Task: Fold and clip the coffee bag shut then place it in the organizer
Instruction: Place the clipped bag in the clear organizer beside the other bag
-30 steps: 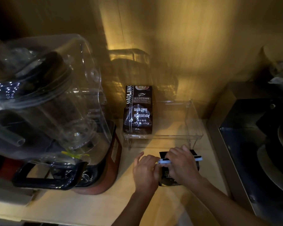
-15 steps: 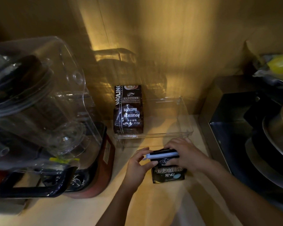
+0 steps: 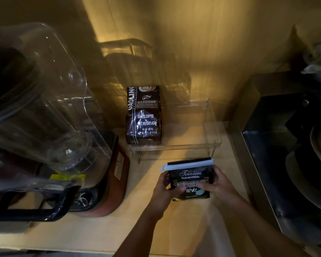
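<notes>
A small black coffee bag with its top folded over stands upright just in front of the organizer. A white clip runs across the folded top. My left hand grips the bag's left side and my right hand grips its right side, thumbs across the front. The clear plastic organizer stands on thin legs against the back wall. A taller dark coffee bag stands in its left part; its right part holds nothing.
A large blender with a clear jug and red base fills the left of the wooden counter. A dark metal appliance with pans stands at the right. The wooden wall is close behind the organizer.
Both hands have left the clip and shifted down to the bag's sides. The bag now stands upright with its front label showing, slightly nearer the organizer.
</notes>
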The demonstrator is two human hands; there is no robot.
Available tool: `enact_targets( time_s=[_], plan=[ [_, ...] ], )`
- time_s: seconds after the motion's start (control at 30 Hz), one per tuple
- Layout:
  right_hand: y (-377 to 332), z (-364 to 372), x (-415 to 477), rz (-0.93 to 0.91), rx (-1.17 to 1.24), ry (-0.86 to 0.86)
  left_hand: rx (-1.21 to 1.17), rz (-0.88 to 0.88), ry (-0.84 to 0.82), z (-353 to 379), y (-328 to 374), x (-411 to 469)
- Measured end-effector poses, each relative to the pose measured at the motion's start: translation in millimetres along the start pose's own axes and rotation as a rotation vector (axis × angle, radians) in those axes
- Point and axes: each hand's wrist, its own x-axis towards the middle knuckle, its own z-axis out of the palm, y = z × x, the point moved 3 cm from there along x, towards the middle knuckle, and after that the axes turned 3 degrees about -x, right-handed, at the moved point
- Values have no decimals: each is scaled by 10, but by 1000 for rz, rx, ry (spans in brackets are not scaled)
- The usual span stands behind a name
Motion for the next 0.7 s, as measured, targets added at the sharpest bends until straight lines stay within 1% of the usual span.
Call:
enact_targets(
  time_s=[0.1,0.3,0.5,0.6,0.7],
  plan=[
    [151,71,-13,-12,53,3,-7,-14,38,41,-126,-28],
    [104,155,-14,-135,48,-113,28,0,43,59,-203,-33],
    [-55,121,-113,-129,-46,-15,-4,66,86,108,-50,-136],
    [-322,66,-156,-182,-93,14,-11,170,75,158,247,-174],
    [-698,-14,-145,-278,-172,81,-6,284,65,216,632,-182]
  ],
)
